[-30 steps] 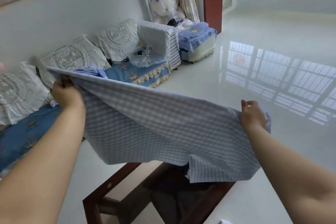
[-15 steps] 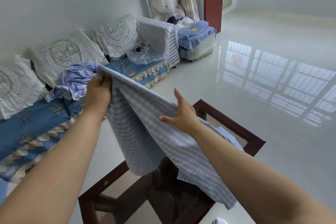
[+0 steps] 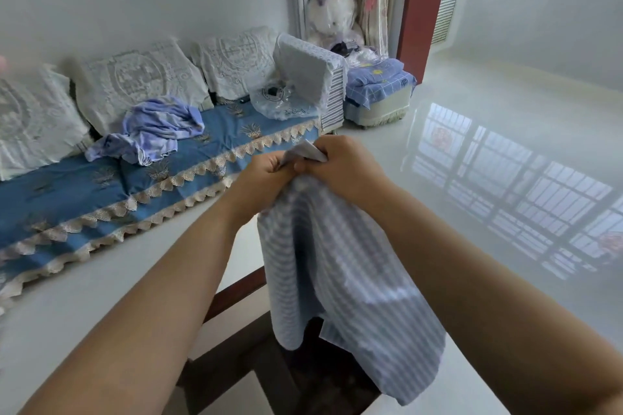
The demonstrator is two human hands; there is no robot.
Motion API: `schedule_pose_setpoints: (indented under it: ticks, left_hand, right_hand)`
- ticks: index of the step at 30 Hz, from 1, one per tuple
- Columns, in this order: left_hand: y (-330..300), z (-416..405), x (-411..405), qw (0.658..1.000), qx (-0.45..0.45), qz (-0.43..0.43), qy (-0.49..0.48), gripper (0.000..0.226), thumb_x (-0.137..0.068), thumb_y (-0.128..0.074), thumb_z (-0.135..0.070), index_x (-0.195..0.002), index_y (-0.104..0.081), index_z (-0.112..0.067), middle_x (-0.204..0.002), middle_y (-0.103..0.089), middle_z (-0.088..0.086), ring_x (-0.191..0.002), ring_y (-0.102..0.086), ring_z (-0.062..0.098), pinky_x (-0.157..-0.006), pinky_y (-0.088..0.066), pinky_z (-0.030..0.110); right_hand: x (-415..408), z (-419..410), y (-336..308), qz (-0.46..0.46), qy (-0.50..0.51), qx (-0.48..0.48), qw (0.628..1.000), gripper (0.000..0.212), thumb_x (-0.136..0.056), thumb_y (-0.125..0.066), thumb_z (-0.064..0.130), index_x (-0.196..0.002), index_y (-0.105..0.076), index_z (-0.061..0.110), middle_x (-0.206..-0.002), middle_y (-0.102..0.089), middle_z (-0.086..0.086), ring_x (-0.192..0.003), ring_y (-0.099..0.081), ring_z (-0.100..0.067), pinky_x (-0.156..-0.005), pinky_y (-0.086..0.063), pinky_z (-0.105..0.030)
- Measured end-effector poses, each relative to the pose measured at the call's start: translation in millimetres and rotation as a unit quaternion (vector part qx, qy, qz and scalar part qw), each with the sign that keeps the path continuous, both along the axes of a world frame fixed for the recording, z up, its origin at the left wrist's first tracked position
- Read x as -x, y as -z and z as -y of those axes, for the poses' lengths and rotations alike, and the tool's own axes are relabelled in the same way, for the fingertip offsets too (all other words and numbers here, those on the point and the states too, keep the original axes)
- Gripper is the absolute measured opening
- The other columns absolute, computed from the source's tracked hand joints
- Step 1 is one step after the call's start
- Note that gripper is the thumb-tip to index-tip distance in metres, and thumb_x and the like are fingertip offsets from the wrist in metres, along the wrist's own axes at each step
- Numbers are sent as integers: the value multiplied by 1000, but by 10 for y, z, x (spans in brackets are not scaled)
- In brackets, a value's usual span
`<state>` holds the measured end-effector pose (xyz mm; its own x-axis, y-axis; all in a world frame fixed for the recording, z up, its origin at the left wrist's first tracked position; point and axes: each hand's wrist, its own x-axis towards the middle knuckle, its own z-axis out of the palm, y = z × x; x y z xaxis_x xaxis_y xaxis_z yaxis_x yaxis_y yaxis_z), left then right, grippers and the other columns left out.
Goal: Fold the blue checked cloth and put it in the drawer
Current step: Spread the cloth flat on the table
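The blue checked cloth [image 3: 340, 266] hangs folded in half in front of me, its top corners brought together. My left hand [image 3: 266, 175] and my right hand [image 3: 344, 165] meet at the centre of the view, and both grip the gathered top edge, knuckles touching. The cloth's lower edge drapes down over a dark wooden table frame [image 3: 242, 286]. No drawer is in view.
A sofa with a blue fringed cover [image 3: 111, 199] and lace cushions runs along the left wall, with a crumpled lilac garment [image 3: 151, 131] on it. A stool with blue bedding [image 3: 381, 87] and a wrapped plush bear [image 3: 332, 18] stand at the back. Glossy white floor [image 3: 488, 152] stretches right.
The cloth was stretched wide between my two hands. My right hand came across to my left, folding the cloth in half, and now both hands hold the joined corners.
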<state>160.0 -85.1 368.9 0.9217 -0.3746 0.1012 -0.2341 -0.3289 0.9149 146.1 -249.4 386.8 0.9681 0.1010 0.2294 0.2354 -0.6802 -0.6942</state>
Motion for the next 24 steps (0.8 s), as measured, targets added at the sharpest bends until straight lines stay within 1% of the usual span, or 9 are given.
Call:
schedule_pose_setpoints:
  ticks: [3, 5, 7, 9, 11, 14, 19, 21, 24]
  left_hand:
    - [36, 42, 90, 997, 49, -50, 31, 19, -95, -53, -32, -92, -68, -20, -66, -67, -7, -58, -57, 5, -52, -42, 16]
    - [97, 22, 78, 992, 78, -75, 67, 35, -89, -57, -44, -99, -64, -11, -79, -70, 2, -71, -64, 12, -63, -49, 23]
    - [154, -61, 50, 982, 92, -122, 110, 71, -70, -68, -62, -116, -51, -10, -100, -69, 12, -88, -65, 21, -74, -53, 34]
    - [237, -172, 6, 972, 23, -182, 150, 84, -61, -76, -60, -126, -41, -20, -115, -66, 11, -102, -64, 19, -87, -53, 38]
    - [387, -218, 41, 953, -130, -190, 198, 72, -70, -80, -41, -131, -45, -28, -123, -63, -3, -113, -60, 12, -100, -48, 38]
    - [736, -145, 128, 925, -272, -188, 186, 49, -77, -78, -26, -122, -59, -26, -120, -61, -13, -110, -57, 7, -98, -46, 28]
    - [1092, 39, 203, 939, -203, -245, 128, 16, -82, -71, -12, -90, -64, -25, -91, -62, -16, -88, -60, 4, -61, -43, 5]
    - [1103, 69, 135, 954, -200, -205, 89, 15, -85, -69, -14, -76, -61, -24, -81, -62, -13, -76, -56, 0, -57, -42, 8]
    - [939, -1, -216, 973, -190, -133, 15, 33, -81, -73, -28, -58, -53, -15, -57, -56, -11, -63, -51, 11, -60, -40, 25]
  right_hand:
    - [74, 18, -1, -14, 0, -10, 1000, 39, -78, -71, 35, -54, -44, 21, -55, -44, 6, -55, -42, -11, -58, -37, -32]
    - [115, 54, -7, -11, 7, -10, 1000, 42, -79, -71, 34, -52, -41, 20, -53, -41, 6, -51, -35, -9, -53, -32, -29]
    - [146, 152, -36, 4, 25, -12, 1000, 42, -80, -70, 30, -51, -42, 19, -51, -40, 6, -50, -34, -9, -54, -32, -28]
    - [183, 289, -92, 18, 51, -24, 998, 39, -81, -69, 31, -55, -49, 9, -54, -41, 0, -53, -35, -13, -55, -32, -29]
    - [230, 425, -182, 31, 87, -37, 995, 44, -82, -68, 32, -55, -45, 6, -55, -38, -3, -53, -33, -14, -53, -31, -28]
    - [282, 603, -325, 60, 140, -74, 986, 53, -83, -68, 26, -48, -29, 18, -49, -28, 4, -44, -25, -7, -44, -23, -21]
    - [298, 907, -444, 94, 199, -82, 972, 53, -84, -64, 27, -51, -24, 17, -53, -23, 1, -49, -21, -12, -46, -18, -26]
    - [295, 1052, -458, 97, 220, -87, 967, 51, -85, -63, 28, -52, -26, 16, -56, -24, -1, -54, -22, -15, -50, -19, -29]
    - [267, 1394, -422, 84, 278, -105, 951, 48, -85, -61, 28, -53, -27, 17, -57, -23, 0, -54, -23, -16, -52, -20, -29]
